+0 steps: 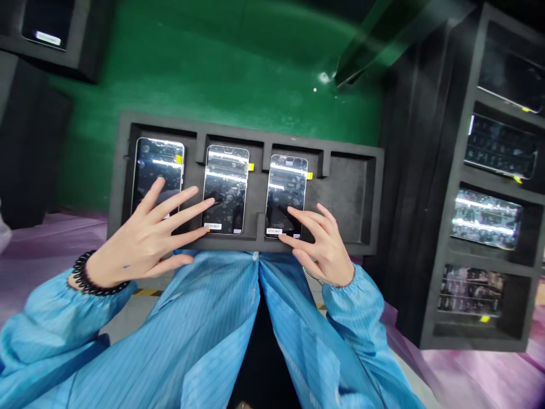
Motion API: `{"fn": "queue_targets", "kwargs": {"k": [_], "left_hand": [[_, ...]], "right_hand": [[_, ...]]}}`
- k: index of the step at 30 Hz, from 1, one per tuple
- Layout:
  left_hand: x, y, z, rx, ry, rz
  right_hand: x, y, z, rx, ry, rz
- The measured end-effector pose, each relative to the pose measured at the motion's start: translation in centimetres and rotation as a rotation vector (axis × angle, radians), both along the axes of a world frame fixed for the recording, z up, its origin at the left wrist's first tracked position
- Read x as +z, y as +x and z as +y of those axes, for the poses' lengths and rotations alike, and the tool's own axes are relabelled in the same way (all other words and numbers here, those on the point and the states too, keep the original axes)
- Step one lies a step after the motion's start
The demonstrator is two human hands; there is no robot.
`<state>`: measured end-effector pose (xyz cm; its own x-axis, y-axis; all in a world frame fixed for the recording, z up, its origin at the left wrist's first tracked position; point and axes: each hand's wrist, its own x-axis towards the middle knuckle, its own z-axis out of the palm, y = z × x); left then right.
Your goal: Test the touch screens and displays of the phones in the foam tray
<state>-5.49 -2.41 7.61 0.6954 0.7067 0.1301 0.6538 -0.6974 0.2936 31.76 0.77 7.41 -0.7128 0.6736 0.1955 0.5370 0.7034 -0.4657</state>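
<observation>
A black foam tray [251, 244] lies in front of me with several compartments. Three of them hold a phone with a film-covered screen and a small yellow tab: the left phone [159, 165], the middle phone [227, 187] and the right phone [287, 187]. The rightmost compartment [347, 193] shows a bare floor. My left hand [149, 238] spreads its fingers over the left phone's lower part, fingertips reaching the middle phone's left edge. My right hand [323, 244] is open, its fingertips at the lower right of the right phone. Neither hand grips anything.
At the right stands a tall stack of black foam trays [430, 199], its top one holding several phones [485, 218]. Another foam tray [83, 48] with a phone [49, 23] is at the upper left. Under the tray is a green surface [213, 74].
</observation>
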Motion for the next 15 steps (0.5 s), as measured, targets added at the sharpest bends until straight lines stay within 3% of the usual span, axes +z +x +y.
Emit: {"fn": "queue_targets", "kwargs": {"k": [4, 9, 15], "left_hand": [[0.4, 1.3, 1.1, -0.091, 0.024, -0.026], [0.3, 3.5, 1.7, -0.124, -0.101, -0.019], [0.2, 2.7, 1.6, -0.091, -0.036, -0.094]], "right_hand": [[0.7, 1.2, 0.0, -0.05, 0.012, 0.029], [0.6, 1.8, -0.3, -0.051, 0.012, -0.028], [0.3, 1.1, -0.2, -0.049, 0.011, 0.009]]}}
